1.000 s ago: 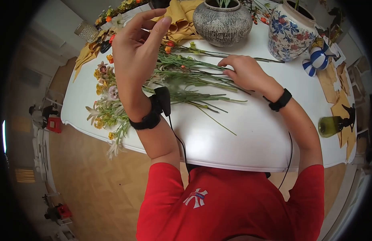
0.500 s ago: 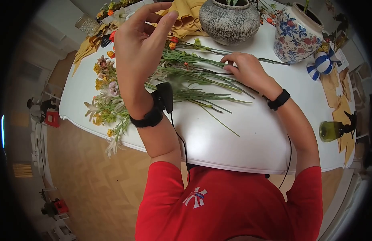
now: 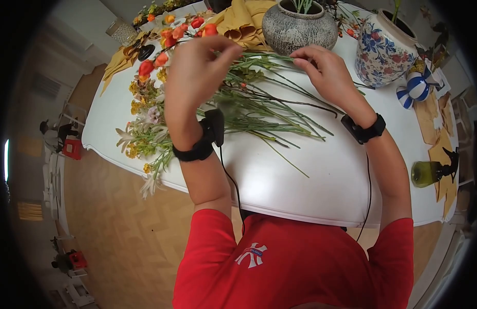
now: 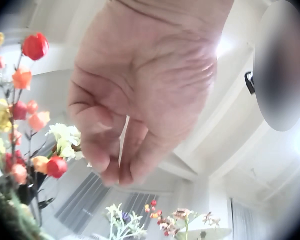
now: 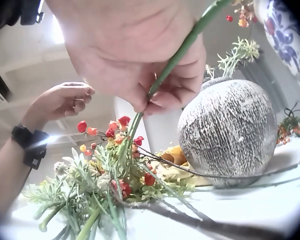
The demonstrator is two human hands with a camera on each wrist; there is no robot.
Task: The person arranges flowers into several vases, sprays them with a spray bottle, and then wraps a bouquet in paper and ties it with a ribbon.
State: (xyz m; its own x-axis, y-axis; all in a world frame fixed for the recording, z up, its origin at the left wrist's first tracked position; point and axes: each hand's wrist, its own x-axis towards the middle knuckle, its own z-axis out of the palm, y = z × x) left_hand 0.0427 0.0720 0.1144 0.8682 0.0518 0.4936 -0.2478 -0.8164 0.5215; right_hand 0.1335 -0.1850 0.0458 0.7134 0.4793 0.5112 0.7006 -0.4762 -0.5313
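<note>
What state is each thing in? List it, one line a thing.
Left hand: raised, fingers loosely curled, empty
Right hand: pinching a green stem
Flowers: lying down, stems spread
Grey vase: upright, greenery in its mouth
Yellow wrapping: partly rolled

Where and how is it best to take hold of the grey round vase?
I would cup the vase below its widest part, left hand and right hand from opposite sides: it narrows toward the base, and greenery rises from its mouth.
</note>
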